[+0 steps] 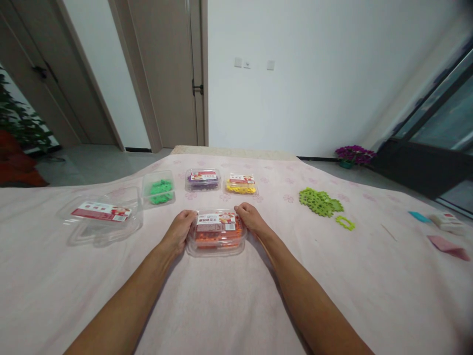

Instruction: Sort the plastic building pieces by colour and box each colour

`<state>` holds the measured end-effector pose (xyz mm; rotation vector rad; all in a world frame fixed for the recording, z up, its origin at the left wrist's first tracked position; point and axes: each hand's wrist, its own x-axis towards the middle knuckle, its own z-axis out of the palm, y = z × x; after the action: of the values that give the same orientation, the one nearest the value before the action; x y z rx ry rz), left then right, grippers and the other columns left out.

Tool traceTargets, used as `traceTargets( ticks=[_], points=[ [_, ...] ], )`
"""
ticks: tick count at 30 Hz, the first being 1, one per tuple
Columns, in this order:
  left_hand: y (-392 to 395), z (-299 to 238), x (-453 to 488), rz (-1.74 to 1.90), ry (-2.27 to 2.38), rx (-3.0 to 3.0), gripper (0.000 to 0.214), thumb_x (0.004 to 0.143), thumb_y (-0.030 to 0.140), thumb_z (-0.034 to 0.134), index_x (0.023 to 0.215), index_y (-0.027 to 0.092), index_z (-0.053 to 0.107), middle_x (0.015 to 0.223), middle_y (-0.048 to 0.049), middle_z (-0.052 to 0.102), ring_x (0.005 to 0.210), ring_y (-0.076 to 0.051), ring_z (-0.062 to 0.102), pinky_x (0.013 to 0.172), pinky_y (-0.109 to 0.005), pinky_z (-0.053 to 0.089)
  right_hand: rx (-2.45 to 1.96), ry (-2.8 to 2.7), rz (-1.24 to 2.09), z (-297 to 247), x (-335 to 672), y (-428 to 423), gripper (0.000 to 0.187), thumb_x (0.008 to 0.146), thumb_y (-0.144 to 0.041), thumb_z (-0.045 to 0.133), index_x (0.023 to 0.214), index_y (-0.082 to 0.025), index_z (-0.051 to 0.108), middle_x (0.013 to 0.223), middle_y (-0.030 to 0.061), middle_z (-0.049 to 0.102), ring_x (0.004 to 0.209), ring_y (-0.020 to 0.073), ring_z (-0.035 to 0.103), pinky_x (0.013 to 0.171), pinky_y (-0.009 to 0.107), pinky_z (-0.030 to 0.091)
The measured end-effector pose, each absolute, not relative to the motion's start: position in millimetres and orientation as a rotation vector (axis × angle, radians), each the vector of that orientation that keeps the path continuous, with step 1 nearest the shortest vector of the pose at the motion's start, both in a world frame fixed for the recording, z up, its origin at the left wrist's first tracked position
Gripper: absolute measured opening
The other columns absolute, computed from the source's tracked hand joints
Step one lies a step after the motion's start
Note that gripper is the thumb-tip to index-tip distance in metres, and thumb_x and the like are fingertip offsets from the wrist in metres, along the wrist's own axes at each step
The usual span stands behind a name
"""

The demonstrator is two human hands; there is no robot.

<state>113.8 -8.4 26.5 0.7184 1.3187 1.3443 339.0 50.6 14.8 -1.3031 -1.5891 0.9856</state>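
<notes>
A clear plastic box [217, 241] with orange pieces inside and a red-and-white label on its lid sits in front of me. My left hand [181, 228] grips its left side, while my right hand [248, 217] is closed on the back right corner. Behind it stand a lidded box of purple pieces [203, 180] and another of yellow pieces [241, 185]. To the left, green pieces [161, 191] lie in a clear box without a lid over it. Flat lime-green, gear-edged pieces [320, 201] are heaped on the right, with a single lime ring-shaped piece [345, 223] beside them.
Labelled empty clear containers [107, 217] lie overlapping at the left. At the far right are a blue item [419, 217], a white packet [448, 223] and a pink cloth-like item [448, 247]. A pink floral cloth [281, 296] covers the table.
</notes>
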Motion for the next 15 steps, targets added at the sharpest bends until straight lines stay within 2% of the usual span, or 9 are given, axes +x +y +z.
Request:
traceTargets(
  ticks=[3,7,11,15],
  points=[
    [-8.2,28.6,114.9,1.346,1.333,0.71,0.032,0.06,0.037,0.074,0.077,0.017,0.057,0.058,0.0044,0.059,0.048,-0.01,0.053,0.048,-0.021,0.042,-1.364,-1.664,0.951,17.2,341.5,52.2,0.028,0.085,-0.044,0.049,0.07,-0.02,0.047,0.062,-0.0039,0.049,0.057,0.0117,0.043,0.054,0.023,0.033],
    [-5.5,29.6,115.3,1.357,1.356,0.699,0.031,0.058,0.037,0.075,0.075,0.016,0.058,0.056,0.0036,0.059,0.049,-0.011,0.054,0.049,-0.023,0.043,-1.574,-2.155,0.685,40.7,346.0,60.8,0.026,0.094,-0.034,0.039,0.082,-0.017,0.056,0.073,0.0016,0.062,0.065,0.0133,0.054,0.057,0.022,0.036],
    [-5.1,29.1,116.5,1.382,1.375,0.713,0.034,0.056,0.038,0.076,0.074,0.016,0.058,0.058,0.002,0.061,0.053,-0.013,0.058,0.052,-0.025,0.046,-1.572,-2.418,0.507,64.9,334.0,70.7,0.02,0.089,-0.018,0.045,0.091,-0.016,0.064,0.094,0.0071,0.07,0.082,0.0165,0.061,0.066,0.024,0.039],
    [-9.4,28.2,118.2,1.411,1.371,0.766,0.037,0.056,0.042,0.076,0.077,0.015,0.061,0.062,0.0001,0.064,0.055,-0.014,0.058,0.054,-0.026,0.046,-1.5,-2.607,0.378,66.9,313.4,67.0,0.02,0.089,-0.015,0.049,0.097,-0.013,0.068,0.105,0.0154,0.068,0.096,0.0219,0.062,0.077,0.028,0.042]
  ],
)
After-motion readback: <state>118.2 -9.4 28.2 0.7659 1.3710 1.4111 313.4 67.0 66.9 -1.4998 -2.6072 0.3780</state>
